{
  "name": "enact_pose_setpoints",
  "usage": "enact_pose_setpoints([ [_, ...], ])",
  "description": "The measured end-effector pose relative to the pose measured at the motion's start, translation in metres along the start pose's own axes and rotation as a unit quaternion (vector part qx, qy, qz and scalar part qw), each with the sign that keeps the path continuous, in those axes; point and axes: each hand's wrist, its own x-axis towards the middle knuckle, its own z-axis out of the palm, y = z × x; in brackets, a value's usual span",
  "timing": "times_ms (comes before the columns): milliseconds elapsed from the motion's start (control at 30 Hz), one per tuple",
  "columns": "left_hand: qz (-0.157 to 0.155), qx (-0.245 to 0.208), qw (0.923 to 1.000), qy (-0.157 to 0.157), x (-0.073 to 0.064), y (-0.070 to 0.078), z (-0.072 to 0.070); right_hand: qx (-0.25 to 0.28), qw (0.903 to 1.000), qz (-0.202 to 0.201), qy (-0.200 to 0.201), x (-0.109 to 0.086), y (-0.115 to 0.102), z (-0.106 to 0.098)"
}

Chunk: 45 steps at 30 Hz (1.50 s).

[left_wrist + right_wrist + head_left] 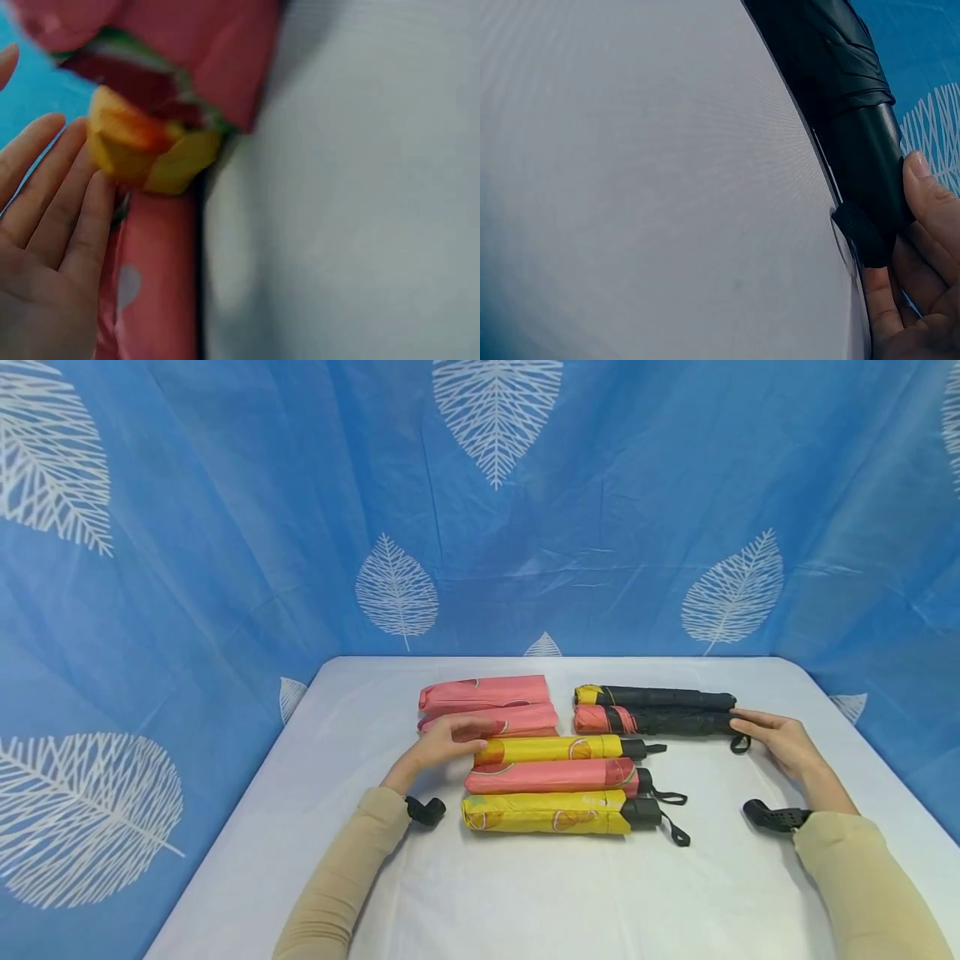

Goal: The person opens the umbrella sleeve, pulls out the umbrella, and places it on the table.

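A creased blue cloth [637, 460] hangs behind the table [562, 902], with a white leaf [497, 410] at 12 o'clock and a larger leaf [90, 822] near 8. The table, white with rounded far corners, spreads towards 6 o'clock; its blurred surface seems to fill 9 o'clock in the right wrist view.

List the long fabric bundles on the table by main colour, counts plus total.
Long pink patterned fabric bundles: 3
Long yellow fabric bundles with orange-slice prints: 2
Long black fabric bundles, one yellow-ended and one pink-ended: 2
Total: 7
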Motion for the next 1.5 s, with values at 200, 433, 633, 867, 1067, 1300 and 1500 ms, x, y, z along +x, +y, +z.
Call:
enact_pose_setpoints([
  [200, -0.020, 0.034, 0.9992, 0.000, -0.003, 0.004, 0.011, -0.027, 0.9996, -0.003, -0.002, 0.000, 0.004, -0.001],
  [433, -0.049, 0.071, 0.9963, -0.005, -0.001, -0.011, 0.014, -0.036, 0.9993, 0.001, -0.004, -0.001, 0.003, 0.000],
  [633, -0.028, 0.056, 0.9980, -0.013, 0.004, -0.016, 0.015, -0.027, 0.9996, 0.001, 0.000, -0.002, 0.002, 0.000],
  [867, -0.023, 0.088, 0.9955, -0.028, 0.008, -0.014, 0.020, -0.026, 0.9996, -0.005, 0.008, -0.003, 0.005, 0.003],
  [1067, -0.031, 0.118, 0.9924, -0.020, 0.012, -0.013, 0.025, -0.033, 0.9993, -0.009, 0.015, -0.003, 0.006, 0.002],
  [1300, -0.051, 0.123, 0.9911, 0.011, 0.015, -0.010, 0.029, -0.016, 0.9992, -0.016, 0.034, -0.007, 0.005, 0.001],
  [1500, -0.055, 0.082, 0.9949, 0.021, 0.016, -0.009, 0.029, 0.041, 0.9964, -0.029, 0.068, -0.014, 0.000, -0.001],
])
